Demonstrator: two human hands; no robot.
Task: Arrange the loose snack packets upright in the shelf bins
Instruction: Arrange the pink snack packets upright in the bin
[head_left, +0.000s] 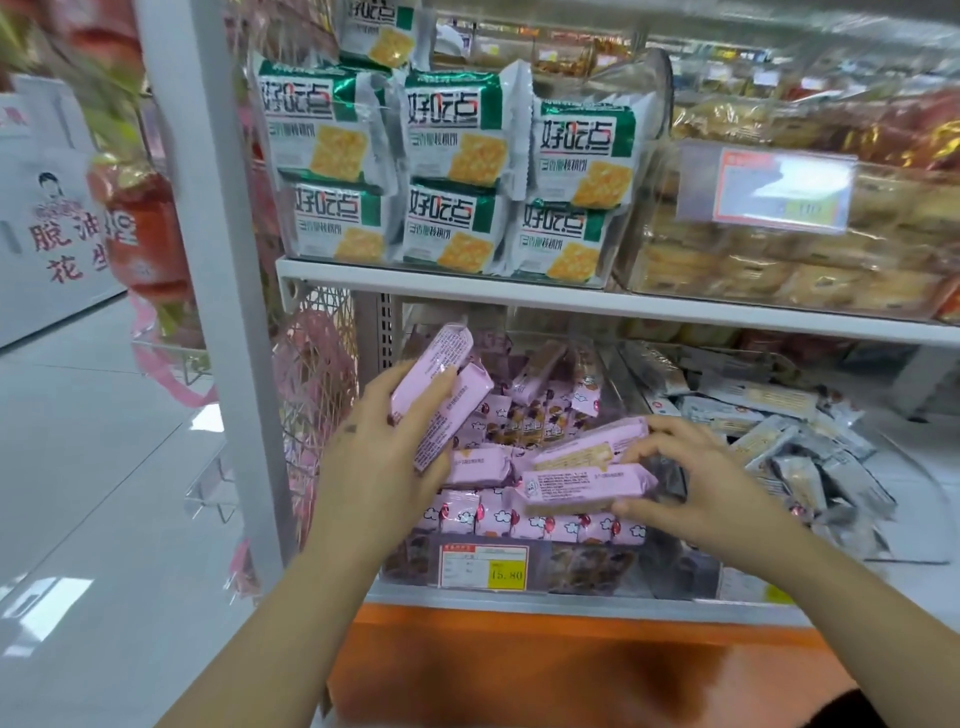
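Pink snack packets, loose, in a clear bin (410, 564) at the left end of the lower shelf (571, 605).

- Left hand (387, 447): fingers curled round two long pink packets (441, 395), stacked and tilted, top ends leaning left. Held above the bin's left side.
- Right hand (701, 480): thumb below and fingertips above, pinching a flat pink packet (587, 483) at the bin's right side. Another flat packet (592, 447) lies just behind it, against the fingertips.
- Front row (530, 525): pink packets standing side by side along the bin's front wall, below the pinched packet.
- Back of bin: more pink packets (545, 400), jumbled at mixed angles.
- Price tag (483, 566): red-and-yellow card on the bin's front wall.
- Grey packets (779, 441): a loose heap in the neighbouring bin to the right on the same shelf.
- Upper shelf (571, 301), left end: green-and-white cracker packs (447, 171), upright in stacked rows inside a clear bin.
- Upper shelf, right: clear bin of golden pastries (727, 270) with a blurred price label (763, 187) on its front.
- Shelf post (208, 260): white upright at the unit's left edge.
- Base panel (571, 665): orange, under the lower shelf.
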